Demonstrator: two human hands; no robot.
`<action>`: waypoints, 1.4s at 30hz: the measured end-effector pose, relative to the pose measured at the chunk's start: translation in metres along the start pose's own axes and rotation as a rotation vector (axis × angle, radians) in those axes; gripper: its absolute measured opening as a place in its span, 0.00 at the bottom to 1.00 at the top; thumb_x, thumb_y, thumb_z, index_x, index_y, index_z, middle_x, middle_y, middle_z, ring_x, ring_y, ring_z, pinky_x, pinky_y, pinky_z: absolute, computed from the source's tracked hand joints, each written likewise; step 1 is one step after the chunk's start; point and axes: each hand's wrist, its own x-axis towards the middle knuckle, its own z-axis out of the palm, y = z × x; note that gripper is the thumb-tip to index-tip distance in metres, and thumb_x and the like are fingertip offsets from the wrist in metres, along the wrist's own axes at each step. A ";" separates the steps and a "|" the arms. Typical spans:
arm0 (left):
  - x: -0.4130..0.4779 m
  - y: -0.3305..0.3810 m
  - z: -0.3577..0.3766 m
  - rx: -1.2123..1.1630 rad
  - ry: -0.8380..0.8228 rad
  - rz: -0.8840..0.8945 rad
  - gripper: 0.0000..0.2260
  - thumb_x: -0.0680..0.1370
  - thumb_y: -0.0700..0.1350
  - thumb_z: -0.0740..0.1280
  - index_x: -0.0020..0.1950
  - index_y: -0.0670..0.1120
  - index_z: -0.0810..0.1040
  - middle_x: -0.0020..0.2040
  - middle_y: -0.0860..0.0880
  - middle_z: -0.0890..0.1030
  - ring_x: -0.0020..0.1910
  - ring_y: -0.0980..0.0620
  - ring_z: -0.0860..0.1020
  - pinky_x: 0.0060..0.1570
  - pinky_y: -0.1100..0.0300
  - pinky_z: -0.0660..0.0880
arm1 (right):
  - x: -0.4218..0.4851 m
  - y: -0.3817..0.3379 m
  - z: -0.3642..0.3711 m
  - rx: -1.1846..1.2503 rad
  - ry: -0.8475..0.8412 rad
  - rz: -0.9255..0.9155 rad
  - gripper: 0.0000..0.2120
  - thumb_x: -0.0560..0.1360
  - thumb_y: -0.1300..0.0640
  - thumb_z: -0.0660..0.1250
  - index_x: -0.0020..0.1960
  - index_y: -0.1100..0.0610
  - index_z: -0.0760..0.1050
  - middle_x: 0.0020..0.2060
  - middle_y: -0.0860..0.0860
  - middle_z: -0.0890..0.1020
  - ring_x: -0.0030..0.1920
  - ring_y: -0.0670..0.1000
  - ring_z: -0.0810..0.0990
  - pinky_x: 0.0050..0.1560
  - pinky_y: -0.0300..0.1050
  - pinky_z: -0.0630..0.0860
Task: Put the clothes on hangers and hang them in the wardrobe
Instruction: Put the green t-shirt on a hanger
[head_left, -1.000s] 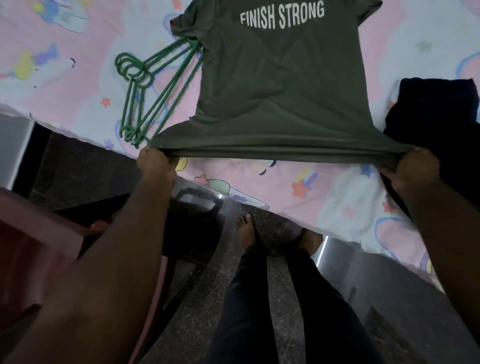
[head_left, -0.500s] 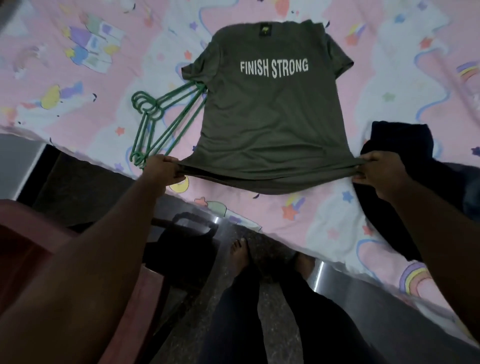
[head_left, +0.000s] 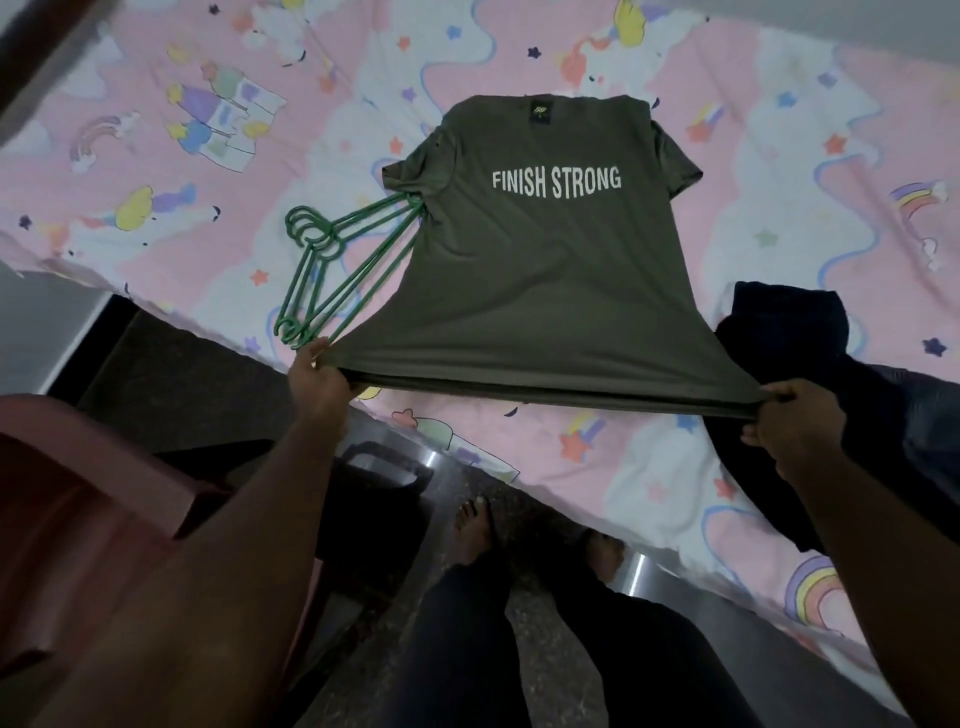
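An olive-green T-shirt (head_left: 545, 280) printed "FINISH STRONG" lies flat on the bed, collar at the far end. My left hand (head_left: 319, 374) grips the left corner of its hem and my right hand (head_left: 795, 423) grips the right corner, so the hem is pulled taut between them above the bed's near edge. A bundle of several green plastic hangers (head_left: 332, 265) lies just left of the shirt, partly tucked under its left side. A dark navy garment (head_left: 810, 353) is heaped on the bed to the right, behind my right hand.
The bed (head_left: 208, 156) carries a pink and white cartoon sheet. A reddish-pink plastic chair (head_left: 78, 509) stands at my left beside my forearm. My legs and bare feet (head_left: 472, 525) stand on dark stone floor against the bed's edge.
The shirt now lies farther up on the bed, its collar and sleeves in full view. Both hands keep hold of the hem corners, and the view has tilted upward.
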 end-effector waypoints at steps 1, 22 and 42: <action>-0.003 0.004 0.000 0.058 -0.039 0.071 0.21 0.75 0.25 0.52 0.60 0.41 0.76 0.56 0.37 0.76 0.45 0.39 0.79 0.31 0.58 0.81 | 0.000 -0.004 0.001 0.011 0.002 -0.005 0.12 0.77 0.70 0.58 0.56 0.62 0.76 0.43 0.63 0.79 0.30 0.56 0.79 0.24 0.41 0.79; 0.001 -0.001 -0.012 1.371 -0.278 0.679 0.10 0.78 0.42 0.65 0.48 0.35 0.79 0.48 0.36 0.78 0.47 0.36 0.77 0.42 0.50 0.69 | 0.016 -0.004 -0.001 -0.097 -0.155 0.006 0.10 0.75 0.70 0.65 0.38 0.58 0.75 0.41 0.67 0.80 0.32 0.59 0.80 0.35 0.53 0.83; -0.071 0.064 -0.065 0.012 -0.196 -0.231 0.13 0.81 0.33 0.56 0.43 0.43 0.76 0.43 0.42 0.78 0.29 0.50 0.79 0.25 0.65 0.76 | -0.080 -0.055 -0.064 0.192 -0.212 0.068 0.09 0.80 0.68 0.53 0.47 0.61 0.72 0.40 0.63 0.76 0.25 0.52 0.78 0.28 0.43 0.77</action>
